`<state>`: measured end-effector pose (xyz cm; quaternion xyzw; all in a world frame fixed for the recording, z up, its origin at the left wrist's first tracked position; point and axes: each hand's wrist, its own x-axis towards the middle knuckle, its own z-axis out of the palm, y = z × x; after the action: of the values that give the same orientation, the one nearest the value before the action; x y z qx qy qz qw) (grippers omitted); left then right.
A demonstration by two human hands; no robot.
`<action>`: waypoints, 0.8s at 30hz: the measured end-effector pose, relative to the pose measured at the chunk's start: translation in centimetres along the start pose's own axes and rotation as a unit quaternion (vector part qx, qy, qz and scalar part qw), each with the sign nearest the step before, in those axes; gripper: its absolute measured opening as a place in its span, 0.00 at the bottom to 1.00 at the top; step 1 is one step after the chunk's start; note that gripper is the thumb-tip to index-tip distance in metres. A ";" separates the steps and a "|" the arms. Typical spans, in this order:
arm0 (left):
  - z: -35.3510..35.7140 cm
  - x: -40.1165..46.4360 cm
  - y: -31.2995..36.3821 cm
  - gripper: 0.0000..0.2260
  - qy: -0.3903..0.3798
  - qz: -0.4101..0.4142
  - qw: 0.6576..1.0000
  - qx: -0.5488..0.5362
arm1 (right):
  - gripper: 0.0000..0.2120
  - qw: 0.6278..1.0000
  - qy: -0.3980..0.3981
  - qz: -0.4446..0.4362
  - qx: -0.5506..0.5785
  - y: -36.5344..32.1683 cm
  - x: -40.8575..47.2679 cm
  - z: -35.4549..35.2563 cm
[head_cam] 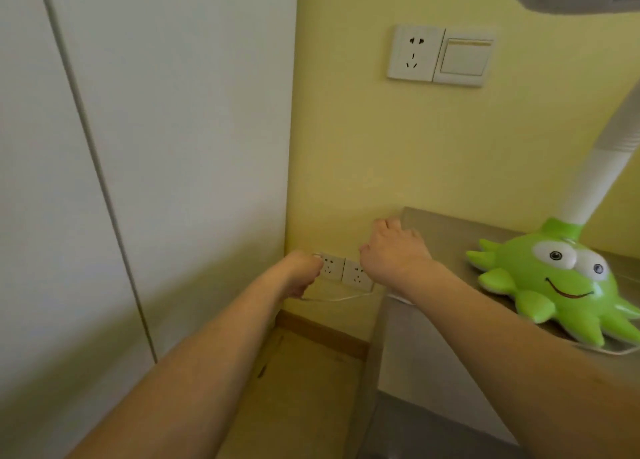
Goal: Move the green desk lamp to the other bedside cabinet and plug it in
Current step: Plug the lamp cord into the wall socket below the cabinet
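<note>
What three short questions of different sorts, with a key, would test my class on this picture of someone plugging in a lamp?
1. True or false: the green desk lamp stands on the bedside cabinet.
2. Which hand is at the low wall sockets? A. left B. right C. neither
3. Fill in: the white cord hangs just below the low ______.

Key
1. True: its octopus-shaped base rests on the cabinet top.
2. A: the left hand is curled at the left low socket, though whether the plug is in cannot be told. The right hand rests on the cabinet's corner.
3. sockets. The upper socket beside the wall switch is unused.
</note>
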<state>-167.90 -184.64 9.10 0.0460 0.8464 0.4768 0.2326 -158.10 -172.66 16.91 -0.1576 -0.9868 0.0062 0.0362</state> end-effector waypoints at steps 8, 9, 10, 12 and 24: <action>0.0 8.4 -2.5 0.15 0.074 -0.012 0.997 -0.038 | 0.27 0.998 -0.038 -0.008 -0.045 -2.1 5.8 3.3; 0.0 9.4 -2.9 0.14 0.071 -0.020 0.996 -0.045 | 0.28 0.997 -0.046 -0.006 -0.056 -2.2 6.5 3.7; 0.2 10.3 -3.2 0.11 0.064 -0.030 0.996 -0.052 | 0.29 0.996 -0.056 -0.004 -0.068 -2.2 7.1 4.1; 0.8 12.0 -3.7 0.08 0.053 -0.040 0.996 -0.054 | 0.29 0.993 -0.072 -0.005 -0.095 -2.5 8.4 4.8; 6.2 19.6 -3.9 0.05 0.151 0.039 0.984 0.081 | 0.27 0.972 -0.157 0.008 -0.176 -1.9 10.0 6.1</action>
<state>-182.02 -175.97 -3.66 0.0249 0.9053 0.4166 0.0791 -168.63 -171.36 11.55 -0.1667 -0.9643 -0.1430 -0.1479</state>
